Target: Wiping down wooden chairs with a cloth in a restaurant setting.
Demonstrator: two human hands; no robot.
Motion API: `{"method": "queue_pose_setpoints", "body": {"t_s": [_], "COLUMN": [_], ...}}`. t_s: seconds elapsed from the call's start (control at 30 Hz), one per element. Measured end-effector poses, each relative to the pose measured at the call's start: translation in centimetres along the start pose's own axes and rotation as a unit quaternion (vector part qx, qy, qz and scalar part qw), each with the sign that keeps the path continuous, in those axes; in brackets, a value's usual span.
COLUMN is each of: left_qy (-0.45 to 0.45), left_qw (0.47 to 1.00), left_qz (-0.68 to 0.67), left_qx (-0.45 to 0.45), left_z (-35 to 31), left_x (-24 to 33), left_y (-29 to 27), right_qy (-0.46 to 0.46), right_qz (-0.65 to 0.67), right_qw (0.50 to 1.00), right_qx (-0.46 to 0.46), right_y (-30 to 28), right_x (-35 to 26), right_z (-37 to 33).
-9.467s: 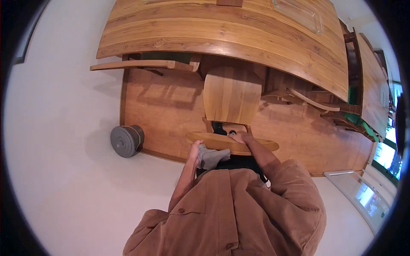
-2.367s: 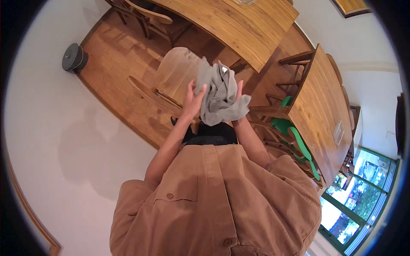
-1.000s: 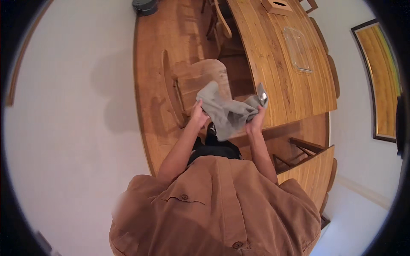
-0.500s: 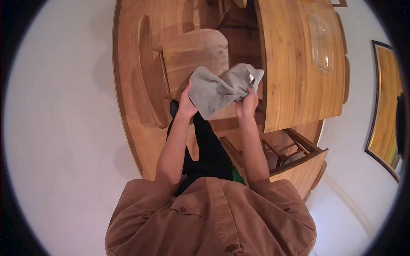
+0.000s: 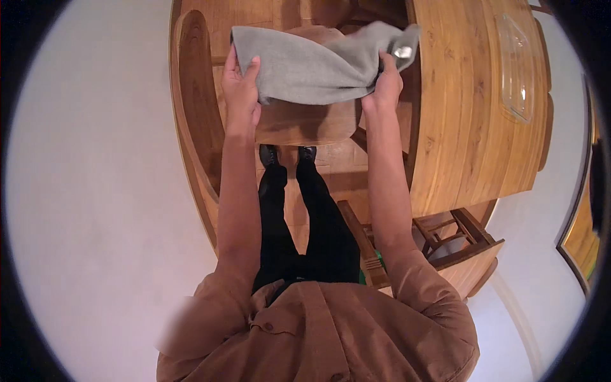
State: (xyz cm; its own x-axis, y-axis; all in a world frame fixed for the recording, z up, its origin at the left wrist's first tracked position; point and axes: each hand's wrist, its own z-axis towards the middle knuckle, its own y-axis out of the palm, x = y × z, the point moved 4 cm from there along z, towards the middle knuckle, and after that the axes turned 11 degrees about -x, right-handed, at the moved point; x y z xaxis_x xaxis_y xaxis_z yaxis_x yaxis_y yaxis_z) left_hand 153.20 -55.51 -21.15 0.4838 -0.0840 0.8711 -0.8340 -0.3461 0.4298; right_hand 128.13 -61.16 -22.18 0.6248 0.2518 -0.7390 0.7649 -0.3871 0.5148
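Note:
A grey cloth (image 5: 305, 70) is stretched between my two hands, above the seat of a wooden chair (image 5: 309, 124). My left hand (image 5: 240, 89) grips its left end, thumb on the near face. At the other side my right hand (image 5: 384, 83) pinches the cloth where its folds gather. Past the right hand, a loose end sticks up, slightly blurred, and bears a small bright white patch (image 5: 402, 52) that I cannot make out. The chair's curved backrest (image 5: 198, 95) is to the left of my left hand.
A wooden table (image 5: 471, 121) stands to the right, with a clear rectangular dish (image 5: 517, 67) near its far edge. Another wooden chair (image 5: 455, 239) is at the lower right. A white wall (image 5: 102, 191) runs along the left, and a framed picture (image 5: 582, 235) is at the right.
Both hands have moved farther out and apart, and the cloth is spread wider between them. My body has shifted, so both shoes now show below the chair seat.

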Motion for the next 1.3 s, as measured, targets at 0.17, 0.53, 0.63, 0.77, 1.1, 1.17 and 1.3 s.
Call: {"method": "queue_pose_setpoints", "body": {"t_s": [0.17, 0.53, 0.63, 0.77, 1.1, 1.17, 1.3], "left_qy": [-0.039, -0.179, -0.168, -0.151, -0.191, -0.235, -0.264], "left_qw": [0.985, 0.937, 0.957, 0.972, 0.957, 0.958, 0.956], "left_qz": [0.119, 0.293, 0.231, 0.176, 0.219, 0.154, -0.071], "left_qx": [0.115, 0.059, 0.049, 0.042, 0.013, 0.052, 0.104], "left_z": [-0.1, -5.8, -7.5, -8.7, -13.7, -13.2, -12.0], "left_x": [-8.0, -32.7, -33.5, -31.3, -32.3, -32.8, -31.0], "left_y": [-3.8, -13.8, -13.7, -11.7, -11.9, -12.7, -14.7], "right_qy": [0.001, -0.127, -0.169, -0.127, -0.100, -0.128, -0.135], "right_qz": [-0.008, -0.447, -0.789, -0.762, -0.557, -0.613, -0.711], "right_qw": [0.994, 0.884, 0.427, 0.385, 0.733, 0.650, 0.449], "right_qx": [0.112, -0.060, -0.409, -0.504, -0.377, -0.432, -0.524], "right_y": [-6.4, -18.5, -13.9, -16.2, -15.0, -14.8, -14.6], "right_x": [5.6, 16.6, 21.1, 24.0, 20.8, 20.4, 22.7], "right_z": [1.7, 1.5, -0.1, -0.5, -2.2, -2.3, -6.9]}}
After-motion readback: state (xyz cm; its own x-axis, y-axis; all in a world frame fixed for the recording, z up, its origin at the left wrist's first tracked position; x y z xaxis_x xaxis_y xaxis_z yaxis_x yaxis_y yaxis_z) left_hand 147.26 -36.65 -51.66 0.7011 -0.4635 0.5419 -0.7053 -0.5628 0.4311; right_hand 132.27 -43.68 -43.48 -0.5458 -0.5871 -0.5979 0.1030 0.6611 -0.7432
